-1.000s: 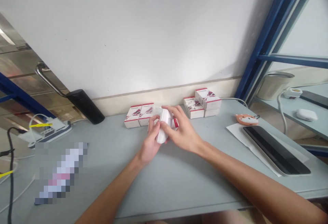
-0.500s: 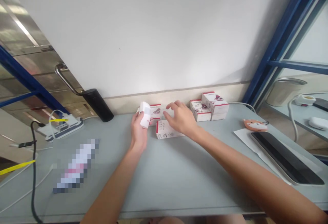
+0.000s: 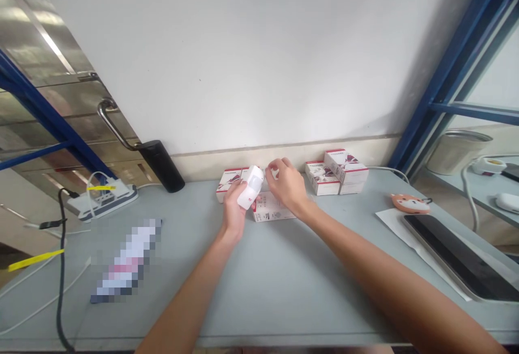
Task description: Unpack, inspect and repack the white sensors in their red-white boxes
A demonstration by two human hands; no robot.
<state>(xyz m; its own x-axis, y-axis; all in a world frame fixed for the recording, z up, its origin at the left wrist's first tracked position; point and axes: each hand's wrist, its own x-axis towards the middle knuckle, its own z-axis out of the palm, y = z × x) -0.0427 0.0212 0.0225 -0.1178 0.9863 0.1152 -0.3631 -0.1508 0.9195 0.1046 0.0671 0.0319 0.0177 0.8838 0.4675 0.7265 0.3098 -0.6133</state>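
In my left hand (image 3: 234, 202) is a white motion sensor (image 3: 252, 185) with a greyish window, tilted with its top leaning right. My right hand (image 3: 287, 184) is beside the sensor's upper end, thumb and fingers pinched together. Whatever may be between those fingertips is too small to make out. Below the two hands lies a white and red carton (image 3: 272, 211), partly covered by my right hand. Behind my left hand another white and red box (image 3: 225, 182) stands by the wall, half hidden.
To the right are more small boxes (image 3: 346, 170), a black tablet-like slab (image 3: 462, 259) on white paper and an orange and white mouse-like thing (image 3: 410, 202). On the left are a black cylinder (image 3: 162, 167), a power strip (image 3: 107, 200), cables and a blurred-out flat item (image 3: 126, 262).
My left hand has moved the motion sensor to the right and tilted it. My right hand's fingers have closed from a spread pose into a pinch near its top. The view has shifted slightly.
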